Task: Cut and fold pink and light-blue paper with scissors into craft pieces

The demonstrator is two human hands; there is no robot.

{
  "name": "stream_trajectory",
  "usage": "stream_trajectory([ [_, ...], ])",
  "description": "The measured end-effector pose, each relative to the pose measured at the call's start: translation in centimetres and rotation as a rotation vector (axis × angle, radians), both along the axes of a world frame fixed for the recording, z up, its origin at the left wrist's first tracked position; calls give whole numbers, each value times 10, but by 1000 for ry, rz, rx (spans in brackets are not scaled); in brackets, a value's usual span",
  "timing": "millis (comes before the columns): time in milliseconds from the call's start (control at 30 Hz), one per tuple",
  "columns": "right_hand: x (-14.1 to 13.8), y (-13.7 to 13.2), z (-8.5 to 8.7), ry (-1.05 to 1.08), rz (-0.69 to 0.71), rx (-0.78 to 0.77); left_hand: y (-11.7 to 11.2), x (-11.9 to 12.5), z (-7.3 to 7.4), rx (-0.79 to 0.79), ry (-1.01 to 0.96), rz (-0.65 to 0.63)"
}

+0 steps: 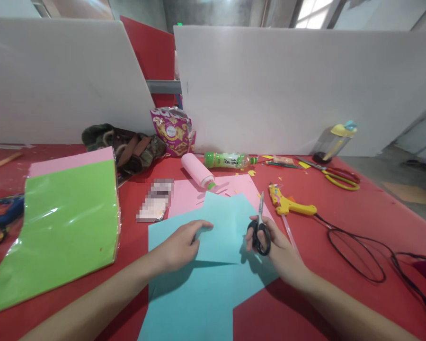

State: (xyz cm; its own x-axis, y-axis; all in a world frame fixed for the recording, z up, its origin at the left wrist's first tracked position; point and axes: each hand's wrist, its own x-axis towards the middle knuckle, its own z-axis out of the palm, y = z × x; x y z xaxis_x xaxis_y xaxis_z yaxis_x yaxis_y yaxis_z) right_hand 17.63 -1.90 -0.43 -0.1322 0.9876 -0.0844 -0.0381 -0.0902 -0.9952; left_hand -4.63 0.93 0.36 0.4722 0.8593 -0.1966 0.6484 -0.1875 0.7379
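My left hand (182,244) pinches the edge of a light blue paper sheet (199,289) and lifts a folded part of it off the red table (341,227). My right hand (273,246) grips black-handled scissors (261,227) with the blades pointing away from me, closed, just right of the blue paper. Pink paper (199,192) lies under the blue sheets.
A pack of green and pink paper (60,227) lies at left. A yellow glue gun (291,204) with a black cable (358,255) lies at right, yellow-handled scissors (341,177) beyond. A pink bottle (198,170), a green bottle (229,160), a snack bag (172,130) and white partitions (287,85) stand behind.
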Motion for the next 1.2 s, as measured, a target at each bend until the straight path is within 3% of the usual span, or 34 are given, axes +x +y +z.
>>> stream_trajectory([
  [333, 5, 2, -4, 108, -57, 76, 3, 0, 2, 28, -57, 140],
  [467, 11, 1, -10, 168, 44, 88, 2, 1, 8, 3, -118, 263],
  [733, 10, -4, -4, 60, 341, -95, 2, 2, 9, 169, -220, 413],
  [1000, 6, -5, 2, -60, 395, -203, -1, 5, 13, 272, -254, 438],
  [1200, 4, -5, 6, -107, 400, -266, -2, 6, 12, 252, -283, 401],
])
